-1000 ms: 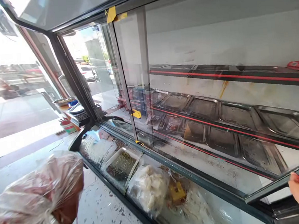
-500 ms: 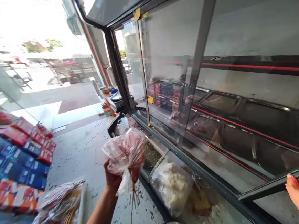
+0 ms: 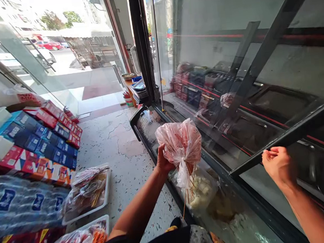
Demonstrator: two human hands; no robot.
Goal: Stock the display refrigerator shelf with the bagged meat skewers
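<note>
My left hand is closed around a knotted clear plastic bag of skewers. Pink food fills the bag, and thin wooden sticks poke out below the knot. On the right, my right hand has its fingers curled against the dark frame edge of the glass door on a display cabinet. The fingertips are partly hidden at that edge. Below the held bag, another clear bag with pale, whitish food lies on the cabinet's ledge.
Dark metal trays line the cabinet's inside. On the left floor stand stacked boxes, wrapped water bottles and a white tray of bagged skewers. A second tray sits nearer. Beyond lies a doorway to the street.
The view has turned, bringing more of the left-hand floor goods into sight. My left hand still holds the bag, now in front of the cabinet ledge. My right hand remains at the door frame.
</note>
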